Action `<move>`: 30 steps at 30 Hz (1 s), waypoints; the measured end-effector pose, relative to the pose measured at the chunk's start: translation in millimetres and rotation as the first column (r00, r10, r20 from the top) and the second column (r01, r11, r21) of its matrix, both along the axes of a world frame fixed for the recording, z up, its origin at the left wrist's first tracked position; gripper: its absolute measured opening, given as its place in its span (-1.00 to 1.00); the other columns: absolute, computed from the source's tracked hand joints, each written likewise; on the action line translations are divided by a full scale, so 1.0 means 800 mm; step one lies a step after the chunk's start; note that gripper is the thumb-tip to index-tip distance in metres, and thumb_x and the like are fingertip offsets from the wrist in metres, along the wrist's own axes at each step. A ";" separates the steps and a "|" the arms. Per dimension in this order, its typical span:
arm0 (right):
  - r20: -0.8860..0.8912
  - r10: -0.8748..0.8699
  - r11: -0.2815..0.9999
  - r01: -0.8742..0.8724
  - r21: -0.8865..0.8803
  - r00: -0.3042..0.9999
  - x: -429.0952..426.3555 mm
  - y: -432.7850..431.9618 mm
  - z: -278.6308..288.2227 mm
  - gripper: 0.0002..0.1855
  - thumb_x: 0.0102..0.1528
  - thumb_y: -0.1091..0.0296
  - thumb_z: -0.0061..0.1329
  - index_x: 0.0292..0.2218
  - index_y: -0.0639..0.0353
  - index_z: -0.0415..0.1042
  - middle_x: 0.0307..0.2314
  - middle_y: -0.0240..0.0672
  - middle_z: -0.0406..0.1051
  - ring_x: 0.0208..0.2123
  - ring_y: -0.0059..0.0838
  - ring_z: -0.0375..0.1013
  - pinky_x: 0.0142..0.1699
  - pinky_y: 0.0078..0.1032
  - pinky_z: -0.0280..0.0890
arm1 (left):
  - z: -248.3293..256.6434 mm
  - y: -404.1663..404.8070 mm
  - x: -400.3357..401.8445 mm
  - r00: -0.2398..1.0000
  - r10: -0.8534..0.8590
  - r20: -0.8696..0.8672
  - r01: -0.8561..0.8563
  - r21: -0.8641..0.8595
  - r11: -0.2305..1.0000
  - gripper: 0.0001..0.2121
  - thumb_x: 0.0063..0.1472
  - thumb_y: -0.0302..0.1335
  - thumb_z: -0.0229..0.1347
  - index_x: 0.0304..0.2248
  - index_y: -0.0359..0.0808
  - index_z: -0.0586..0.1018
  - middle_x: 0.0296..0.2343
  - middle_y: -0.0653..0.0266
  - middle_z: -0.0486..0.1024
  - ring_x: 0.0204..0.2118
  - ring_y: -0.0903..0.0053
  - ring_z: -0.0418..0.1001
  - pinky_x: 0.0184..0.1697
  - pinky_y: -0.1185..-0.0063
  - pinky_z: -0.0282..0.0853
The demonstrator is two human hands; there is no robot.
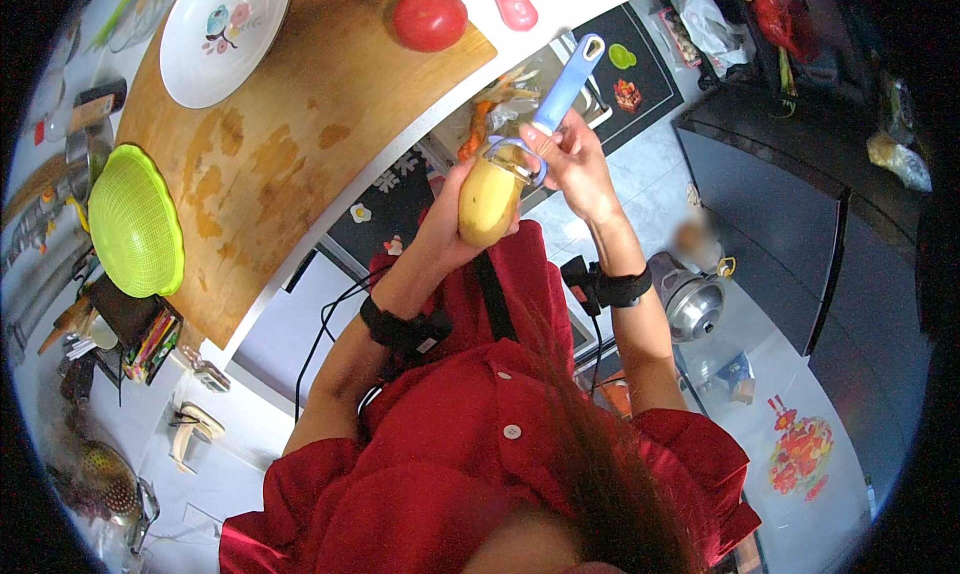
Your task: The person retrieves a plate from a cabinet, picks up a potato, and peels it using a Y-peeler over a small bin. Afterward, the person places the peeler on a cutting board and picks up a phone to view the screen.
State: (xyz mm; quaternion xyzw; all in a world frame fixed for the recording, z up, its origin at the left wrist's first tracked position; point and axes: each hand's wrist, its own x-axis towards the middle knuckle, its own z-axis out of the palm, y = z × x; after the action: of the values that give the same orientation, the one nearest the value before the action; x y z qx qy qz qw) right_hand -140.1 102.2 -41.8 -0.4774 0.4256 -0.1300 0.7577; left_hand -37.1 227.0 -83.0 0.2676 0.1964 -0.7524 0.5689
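A partly peeled potato [487, 205] rests in my left hand [452, 221], whose fingers wrap around its side and underside. My right hand [576, 167] grips a blue-handled vegetable peeler [568, 84], its handle pointing up and away from me. The peeler's head lies against the far end of the potato. Pale yellow flesh shows over most of the potato, with some darker spots. Below and beyond both hands is a bin [551, 68] holding orange and pale peelings [478, 128].
A wooden cutting board [300, 150] on the counter carries a white floral bowl [214, 68], tomatoes [430, 20] and a green plastic basket [135, 225]. Beyond lies a pink handle [512, 4]. Dark floor mats [637, 68] and a metal pot [694, 311] are lower down; cables hang from both wrist straps.
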 end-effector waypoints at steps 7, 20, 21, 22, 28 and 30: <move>-0.220 -0.010 0.989 -0.023 -0.149 0.976 -0.020 -0.020 -0.084 -0.74 0.01 0.42 -0.08 -0.21 0.21 0.28 -0.66 -0.46 0.34 -0.68 -0.77 0.26 -0.66 -0.81 0.09 | 0.018 0.009 0.009 0.994 -0.104 0.018 0.105 -0.017 0.994 -0.59 0.21 -0.12 -0.31 -0.23 -0.32 0.34 -0.50 0.16 0.40 -0.53 0.43 0.40 -0.47 0.50 0.38; -0.140 -0.366 0.684 0.164 -0.711 0.920 -0.018 -0.022 -0.086 -0.85 0.02 0.41 -0.05 -0.35 0.22 0.29 -0.61 -0.33 0.43 -0.68 -0.68 0.30 -0.61 -0.66 0.18 | -0.018 -0.001 0.017 0.994 0.064 0.093 -0.060 -0.046 0.997 -0.61 0.21 -0.12 -0.28 -0.21 -0.28 0.34 -0.40 0.26 0.40 -0.41 0.52 0.38 -0.34 0.55 0.35; -0.119 -0.359 0.799 0.239 -0.552 0.926 -0.019 -0.026 -0.075 -0.85 0.03 0.40 -0.06 -0.35 0.20 0.27 -0.61 -0.33 0.42 -0.73 -0.74 0.21 -0.65 -0.75 0.08 | -0.017 -0.004 0.017 0.992 0.094 0.080 -0.085 -0.103 0.991 -0.65 0.23 -0.18 -0.26 -0.17 -0.25 0.33 -0.35 0.30 0.40 -0.36 0.57 0.40 -0.30 0.57 0.36; -0.123 -0.346 0.853 0.257 -0.454 0.930 -0.021 -0.029 -0.067 -0.85 0.03 0.39 -0.06 -0.34 0.20 0.27 -0.62 -0.34 0.42 -0.74 -0.74 0.22 -0.67 -0.75 0.08 | -0.021 -0.005 0.015 0.992 0.095 0.079 -0.087 -0.105 0.991 -0.65 0.23 -0.18 -0.26 -0.17 -0.25 0.33 -0.35 0.30 0.40 -0.36 0.57 0.40 -0.30 0.57 0.36; -0.012 -0.226 0.955 0.219 -0.197 0.974 -0.023 -0.012 -0.010 -0.82 0.04 0.35 -0.07 -0.32 0.17 0.25 -0.67 -0.38 0.39 -0.80 -0.79 0.13 -0.72 -0.79 -0.01 | -0.025 -0.016 0.011 0.981 0.153 0.120 -0.147 -0.057 0.988 -0.66 0.23 -0.21 -0.24 -0.14 -0.26 0.32 -0.32 0.32 0.40 -0.29 0.61 0.39 -0.23 0.61 0.33; 0.054 -0.180 0.981 0.183 -0.061 0.982 -0.019 0.002 0.006 -0.81 0.05 0.33 -0.08 -0.32 0.19 0.24 -0.70 -0.44 0.34 -0.79 -0.77 0.15 -0.72 -0.79 0.01 | -0.022 -0.019 0.008 0.984 0.163 0.075 -0.161 -0.027 0.987 -0.62 0.25 -0.18 -0.34 -0.16 -0.28 0.31 -0.32 0.27 0.42 -0.29 0.52 0.41 -0.25 0.57 0.35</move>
State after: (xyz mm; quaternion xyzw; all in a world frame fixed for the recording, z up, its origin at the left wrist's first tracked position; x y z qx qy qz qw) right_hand -154.9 103.5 -37.0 -0.4578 0.4446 -0.2239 0.7366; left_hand -30.4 211.4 -100.5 0.2736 0.1876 -0.6948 0.6382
